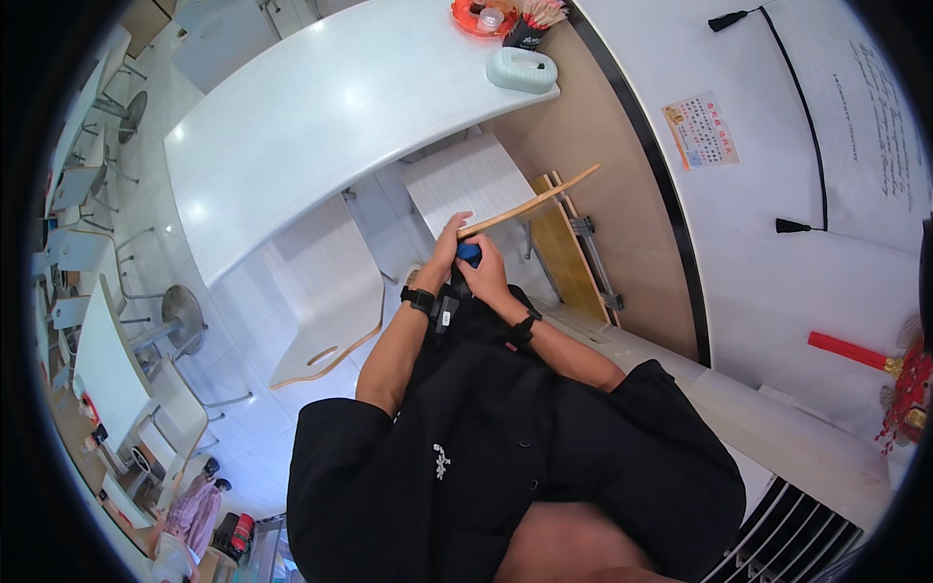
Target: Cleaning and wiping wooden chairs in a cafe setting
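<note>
In front of my body, both hands meet at the wooden edge of a chair back [532, 201]. My right hand [487, 271] has its fingers closed around a small blue object [469, 253]; its exact kind cannot be made out. My left hand [444, 251] lies against the other side of the blue object, with its fingertips at the end of the chair back's edge. Whether it also grips something is hidden. The pale seat [466, 175] of that chair reaches under the white table [328, 124]. Each wrist wears a black band.
A second chair [328, 291] stands to the left. A tissue box [521, 71], a cup of wrapped chopsticks [526, 33] and an orange tray [466, 22] sit at the table's wall end. A folded wooden frame [565, 255] leans by the wall. A person [189, 517] is far left.
</note>
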`<state>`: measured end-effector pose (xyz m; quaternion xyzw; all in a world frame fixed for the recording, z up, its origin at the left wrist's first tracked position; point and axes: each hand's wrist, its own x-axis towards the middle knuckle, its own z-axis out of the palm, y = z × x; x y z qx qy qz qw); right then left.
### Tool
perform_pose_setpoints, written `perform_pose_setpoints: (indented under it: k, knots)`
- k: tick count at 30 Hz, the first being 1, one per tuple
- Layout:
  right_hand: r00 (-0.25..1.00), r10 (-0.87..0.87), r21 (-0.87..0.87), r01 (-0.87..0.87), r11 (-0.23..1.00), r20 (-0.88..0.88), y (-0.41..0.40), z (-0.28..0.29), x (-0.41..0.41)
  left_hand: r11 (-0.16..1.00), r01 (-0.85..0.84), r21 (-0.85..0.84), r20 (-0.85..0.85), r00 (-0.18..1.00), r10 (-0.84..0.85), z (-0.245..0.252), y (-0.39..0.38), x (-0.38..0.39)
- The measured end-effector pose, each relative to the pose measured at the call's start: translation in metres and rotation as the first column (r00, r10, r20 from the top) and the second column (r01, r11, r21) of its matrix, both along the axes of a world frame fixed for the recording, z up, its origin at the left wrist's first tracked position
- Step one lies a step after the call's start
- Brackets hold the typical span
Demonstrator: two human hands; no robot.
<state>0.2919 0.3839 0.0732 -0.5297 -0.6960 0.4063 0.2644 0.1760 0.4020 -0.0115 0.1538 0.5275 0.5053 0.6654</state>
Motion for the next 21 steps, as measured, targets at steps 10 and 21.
perform_pose_setpoints:
  k: [10,21]
  knots:
    - [0.731,-0.633,-0.785,0.223,0.577,-0.257,0.083,-0.017,0.213,0.897,-0.228,-0.379,0.252,0.907,0.337,-0.02,-0.061,0.074]
    - [0.775,-0.632,-0.867,0.305,0.394,-0.014,0.085,-0.052,0.282,0.741,-0.33,-0.585,0.495,0.578,0.648,-0.08,-0.109,0.14]
